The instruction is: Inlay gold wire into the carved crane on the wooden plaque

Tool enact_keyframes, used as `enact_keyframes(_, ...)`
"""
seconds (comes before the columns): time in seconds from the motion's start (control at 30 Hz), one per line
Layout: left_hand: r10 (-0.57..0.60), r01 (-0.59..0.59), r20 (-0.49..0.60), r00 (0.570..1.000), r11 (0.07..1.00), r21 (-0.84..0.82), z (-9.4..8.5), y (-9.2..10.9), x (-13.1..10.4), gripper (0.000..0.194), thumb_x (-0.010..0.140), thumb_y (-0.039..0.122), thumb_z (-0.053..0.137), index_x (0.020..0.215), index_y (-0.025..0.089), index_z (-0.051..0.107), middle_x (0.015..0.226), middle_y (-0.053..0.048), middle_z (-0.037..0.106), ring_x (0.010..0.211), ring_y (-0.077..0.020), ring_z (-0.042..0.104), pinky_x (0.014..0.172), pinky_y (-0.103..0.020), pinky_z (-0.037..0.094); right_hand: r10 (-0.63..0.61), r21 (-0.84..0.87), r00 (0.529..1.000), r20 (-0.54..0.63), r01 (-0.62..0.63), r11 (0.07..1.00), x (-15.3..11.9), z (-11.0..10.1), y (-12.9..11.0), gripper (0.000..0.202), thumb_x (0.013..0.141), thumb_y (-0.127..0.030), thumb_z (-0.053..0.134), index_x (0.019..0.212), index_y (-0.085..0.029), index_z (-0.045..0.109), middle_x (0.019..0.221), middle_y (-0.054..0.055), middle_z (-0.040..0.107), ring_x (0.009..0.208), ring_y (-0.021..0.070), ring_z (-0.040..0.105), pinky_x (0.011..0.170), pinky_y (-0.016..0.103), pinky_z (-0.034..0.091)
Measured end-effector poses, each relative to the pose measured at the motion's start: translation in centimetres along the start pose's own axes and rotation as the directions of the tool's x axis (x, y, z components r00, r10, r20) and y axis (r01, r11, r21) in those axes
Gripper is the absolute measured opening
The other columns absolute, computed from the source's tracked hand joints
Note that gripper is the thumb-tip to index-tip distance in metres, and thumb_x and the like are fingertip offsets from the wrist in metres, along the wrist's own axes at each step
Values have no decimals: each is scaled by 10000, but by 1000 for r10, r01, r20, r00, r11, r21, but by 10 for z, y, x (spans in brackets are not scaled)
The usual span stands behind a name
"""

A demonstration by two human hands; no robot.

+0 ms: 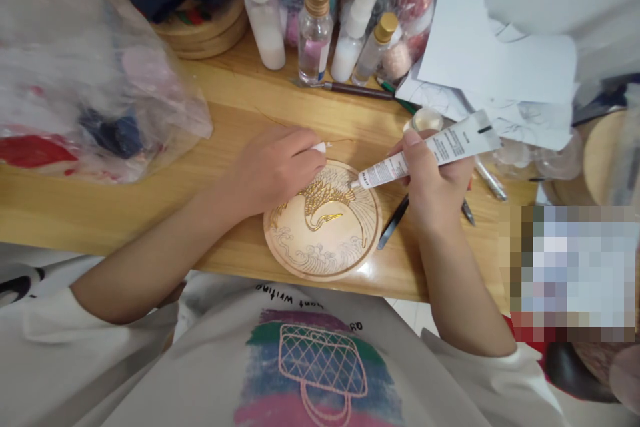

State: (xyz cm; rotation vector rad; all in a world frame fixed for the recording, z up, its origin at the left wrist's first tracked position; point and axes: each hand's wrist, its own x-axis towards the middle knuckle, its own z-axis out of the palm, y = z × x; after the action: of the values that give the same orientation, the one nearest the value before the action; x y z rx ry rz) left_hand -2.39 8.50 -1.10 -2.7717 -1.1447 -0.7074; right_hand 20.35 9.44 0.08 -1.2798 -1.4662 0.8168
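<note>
A round wooden disc lies near the table's front edge, with a crane outlined in gold and thin drawn wave lines. My right hand is closed around a white tube, whose nozzle points down-left at the disc's upper right part. Over the disc's upper left rests my left hand, its fingers curled around a small white cap. A thin gold-coloured wire or thread runs on the table just beyond that hand.
Bottles stand in a row at the back, a dark-handled tool before them. Plastic bags fill the left; papers lie back right. Black tweezers and a pen lie near my right hand.
</note>
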Motion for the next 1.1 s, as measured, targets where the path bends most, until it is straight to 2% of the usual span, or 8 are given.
enact_keyframes(0.4,2,-2,-6,1000,999,-34,-1,-1,-1,263,1013,258,440,831,203,622,896,-34,673,790,-163,637,675,-292,486,-7,-23,1000,-4,7,1000,-1,0,-1,444,824,-615,660,587,-241,635,506,-5,554,471,129,535,460,321,494)
enact_keyframes(0.57,1,-1,19,1000,1000,15,2,-2,-1,298,1024,287,401,826,219,613,893,-12,669,787,-155,644,663,-277,493,-1,-17,1000,-17,1,1000,-2,0,0,449,810,-637,661,595,-243,641,513,-11,550,455,122,520,447,318,491)
enact_keyframes(0.77,3,-2,-9,1000,1000,17,2,-2,-1,285,1023,278,409,840,209,616,922,-15,680,798,-153,654,666,-269,499,-9,14,1000,15,9,1000,-2,0,-1,416,809,-606,684,605,-245,654,517,-8,565,453,118,514,464,323,499)
enact_keyframes(0.97,-23,21,46,999,999,25,1,-1,0,325,1029,295,384,827,216,625,908,-20,681,795,-149,654,680,-273,516,-10,-4,1000,26,10,1000,-3,1,-1,426,805,-623,677,600,-250,652,527,-4,577,455,118,516,466,321,500)
enact_keyframes(1.1,-24,22,36,999,999,35,0,0,1,344,1032,300,370,806,220,618,886,-8,678,779,-142,654,672,-265,518,-21,-31,999,32,22,999,-4,2,-2,426,829,-608,658,605,-246,630,531,-4,564,482,128,538,471,317,498)
